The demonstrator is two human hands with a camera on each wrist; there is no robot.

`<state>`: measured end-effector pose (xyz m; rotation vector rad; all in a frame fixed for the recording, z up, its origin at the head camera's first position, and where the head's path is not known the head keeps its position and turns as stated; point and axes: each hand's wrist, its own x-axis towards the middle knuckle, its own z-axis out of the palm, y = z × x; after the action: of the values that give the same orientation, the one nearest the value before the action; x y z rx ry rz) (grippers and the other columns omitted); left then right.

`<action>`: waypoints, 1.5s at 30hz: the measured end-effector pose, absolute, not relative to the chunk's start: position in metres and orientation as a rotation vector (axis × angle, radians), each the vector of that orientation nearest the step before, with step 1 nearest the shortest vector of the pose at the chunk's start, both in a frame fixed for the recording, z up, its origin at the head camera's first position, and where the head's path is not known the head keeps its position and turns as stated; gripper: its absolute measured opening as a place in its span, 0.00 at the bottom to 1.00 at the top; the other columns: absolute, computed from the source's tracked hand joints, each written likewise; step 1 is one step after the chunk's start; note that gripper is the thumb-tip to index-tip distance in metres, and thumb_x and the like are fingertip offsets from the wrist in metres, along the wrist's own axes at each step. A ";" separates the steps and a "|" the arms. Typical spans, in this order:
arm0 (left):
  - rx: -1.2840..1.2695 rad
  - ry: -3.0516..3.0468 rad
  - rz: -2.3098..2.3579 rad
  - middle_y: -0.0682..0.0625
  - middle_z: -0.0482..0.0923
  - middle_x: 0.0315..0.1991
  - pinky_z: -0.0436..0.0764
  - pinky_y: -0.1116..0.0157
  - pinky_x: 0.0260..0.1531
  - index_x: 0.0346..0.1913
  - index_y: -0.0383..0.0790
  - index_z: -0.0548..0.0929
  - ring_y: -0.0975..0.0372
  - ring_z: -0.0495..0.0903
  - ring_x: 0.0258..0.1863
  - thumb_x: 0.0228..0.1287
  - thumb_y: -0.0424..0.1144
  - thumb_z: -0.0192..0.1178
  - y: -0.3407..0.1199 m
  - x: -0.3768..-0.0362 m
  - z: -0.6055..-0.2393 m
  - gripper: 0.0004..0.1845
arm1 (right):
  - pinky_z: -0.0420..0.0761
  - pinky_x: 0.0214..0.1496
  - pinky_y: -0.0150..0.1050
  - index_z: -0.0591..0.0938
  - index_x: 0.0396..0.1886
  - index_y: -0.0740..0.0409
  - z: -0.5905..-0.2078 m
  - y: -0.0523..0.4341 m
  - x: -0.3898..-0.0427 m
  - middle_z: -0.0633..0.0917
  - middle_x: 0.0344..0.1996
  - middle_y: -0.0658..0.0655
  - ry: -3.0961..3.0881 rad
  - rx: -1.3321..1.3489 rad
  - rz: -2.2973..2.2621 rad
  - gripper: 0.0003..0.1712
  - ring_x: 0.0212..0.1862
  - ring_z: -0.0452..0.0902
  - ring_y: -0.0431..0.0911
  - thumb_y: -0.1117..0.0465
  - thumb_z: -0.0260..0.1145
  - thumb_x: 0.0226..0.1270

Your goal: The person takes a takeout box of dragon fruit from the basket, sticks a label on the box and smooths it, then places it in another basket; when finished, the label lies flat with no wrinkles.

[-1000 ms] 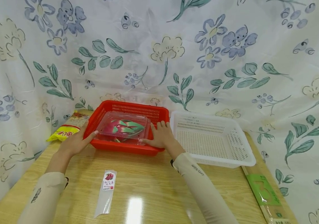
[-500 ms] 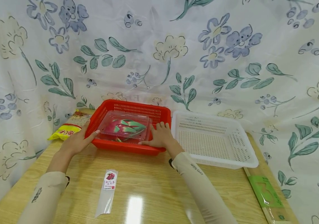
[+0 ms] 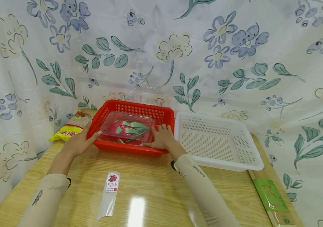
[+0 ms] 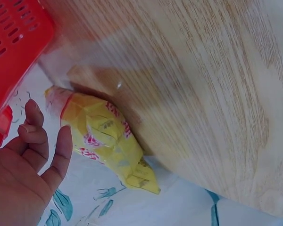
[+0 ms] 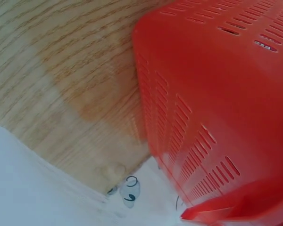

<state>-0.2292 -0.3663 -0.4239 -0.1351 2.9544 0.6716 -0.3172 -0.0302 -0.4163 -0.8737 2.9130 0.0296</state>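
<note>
A red plastic basket [image 3: 133, 149] with slotted walls stands near the back of the wooden table. In it lies a clear plastic box [image 3: 113, 118] with a pink-and-green dragon fruit [image 3: 130, 127] showing through the lid. My left hand [image 3: 79, 142] holds the basket's left rim, thumb over the edge and fingers outside; the left wrist view shows those fingers bent beside the red wall. At the right end my right hand [image 3: 162, 137] grips the rim, its thumb inside by the box's corner. In the right wrist view the basket's wall [image 5: 217, 94] fills the right side.
A white slotted basket [image 3: 221, 165] stands right beside the red one. Behind my left hand lies a yellow snack bag [image 3: 67, 130]. A clear strip with a dragon fruit label [image 3: 111, 183] lies in front. A green-banded package [image 3: 272, 195] lies along the right edge; a floral curtain [image 3: 161, 72] hangs behind.
The view has shifted slightly, so everything sits a little further right. Both hands keep their places on the red basket, and the box in it looks the same.
</note>
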 end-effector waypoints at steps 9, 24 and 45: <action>-0.145 2.951 0.665 0.22 0.59 0.67 0.79 0.37 0.44 0.79 0.41 0.31 0.30 0.69 0.56 0.68 0.74 0.32 -0.366 -0.228 -0.425 0.52 | 0.54 0.74 0.55 0.56 0.79 0.55 -0.420 -0.034 -0.319 0.66 0.71 0.62 2.899 -0.878 -0.001 0.60 0.72 0.56 0.58 0.21 0.53 0.58; -0.152 2.966 0.650 0.23 0.60 0.68 0.79 0.37 0.45 0.79 0.41 0.32 0.30 0.70 0.57 0.68 0.75 0.31 -0.367 -0.229 -0.425 0.52 | 0.63 0.70 0.52 0.52 0.79 0.60 -0.424 -0.045 -0.322 0.67 0.70 0.62 2.908 -0.817 -0.043 0.66 0.69 0.61 0.57 0.18 0.52 0.56; -0.145 2.964 0.662 0.22 0.58 0.69 0.78 0.36 0.45 0.79 0.42 0.31 0.29 0.69 0.58 0.68 0.75 0.30 -0.368 -0.231 -0.428 0.52 | 0.49 0.78 0.58 0.31 0.80 0.55 -0.428 -0.048 -0.323 0.64 0.74 0.64 2.730 -0.660 -0.373 0.72 0.75 0.57 0.60 0.20 0.56 0.55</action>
<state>-0.2315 -0.3679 -0.4277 -0.1448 2.9642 0.6625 -0.3228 -0.0483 -0.4279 -0.6598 2.7300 -0.3726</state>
